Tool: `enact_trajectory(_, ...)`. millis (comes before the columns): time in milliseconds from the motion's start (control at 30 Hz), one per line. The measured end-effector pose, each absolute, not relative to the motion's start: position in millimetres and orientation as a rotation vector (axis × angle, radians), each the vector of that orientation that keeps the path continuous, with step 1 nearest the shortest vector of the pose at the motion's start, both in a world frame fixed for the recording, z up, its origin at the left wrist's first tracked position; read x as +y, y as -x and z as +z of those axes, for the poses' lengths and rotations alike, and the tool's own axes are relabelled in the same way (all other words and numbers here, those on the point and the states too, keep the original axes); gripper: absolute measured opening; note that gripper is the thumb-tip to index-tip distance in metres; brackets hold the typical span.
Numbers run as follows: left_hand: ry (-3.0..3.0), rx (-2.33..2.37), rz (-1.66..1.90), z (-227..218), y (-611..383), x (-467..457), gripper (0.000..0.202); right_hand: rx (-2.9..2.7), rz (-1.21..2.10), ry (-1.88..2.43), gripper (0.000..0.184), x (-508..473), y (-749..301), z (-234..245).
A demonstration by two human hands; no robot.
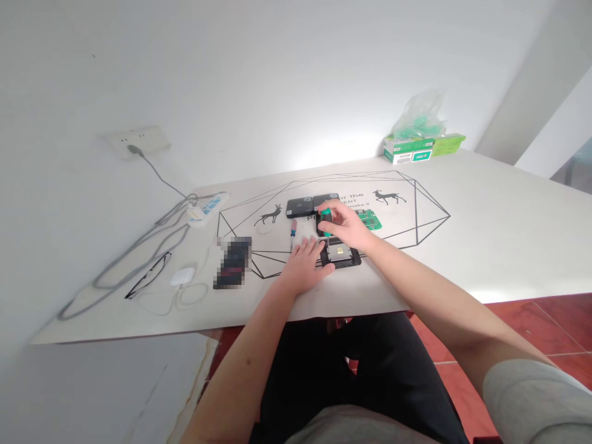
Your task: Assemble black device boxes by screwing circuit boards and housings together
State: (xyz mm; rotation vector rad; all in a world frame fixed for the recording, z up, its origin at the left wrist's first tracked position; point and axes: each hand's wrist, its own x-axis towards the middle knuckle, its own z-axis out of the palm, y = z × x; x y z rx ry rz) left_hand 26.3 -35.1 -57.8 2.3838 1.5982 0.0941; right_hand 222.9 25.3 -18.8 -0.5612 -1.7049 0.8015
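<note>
My right hand (pixel 348 227) is closed around a stubby green-and-black screwdriver (pixel 326 223), held roughly upright; its tip cannot be made out. Just below it lies an opened black device case (pixel 356 259) with a silver metal plate (pixel 340 251) inside. My left hand (pixel 303 265) rests with fingers spread at the case's left side, thumb by its lower edge. A green circuit board (pixel 371 220) lies right of my right hand, partly covered by it. Beyond the hands sit two black boxes (pixel 300 207); the right one is partly hidden.
Left of the boxes is a small screwdriver with a pinkish-blue handle (pixel 293 228). A blurred dark phone-like object (pixel 234 262), glasses (pixel 148 275), a white earphone case (pixel 182 276) and a power strip (pixel 210 209) with cables lie further left. Green-and-white boxes (pixel 407 148) stand at the back right.
</note>
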Motion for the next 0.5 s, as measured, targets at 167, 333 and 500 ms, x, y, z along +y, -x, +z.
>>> enact_trajectory(167, -2.411, 1.539, 0.137, -61, -21, -32, 0.087, -1.541, 1.1, 0.541, 0.04, 27, -226, -14)
enact_trajectory(333, -2.404, 1.512, 0.18, -57, -20, -33, 0.085, -1.479, 1.529, 0.41, 0.046, 16, -224, -3)
enact_trajectory(500, -2.38, 1.485, 0.202, -57, -17, -29, 0.085, -1.358, 1.623, 0.356, 0.043, 11, -219, -2)
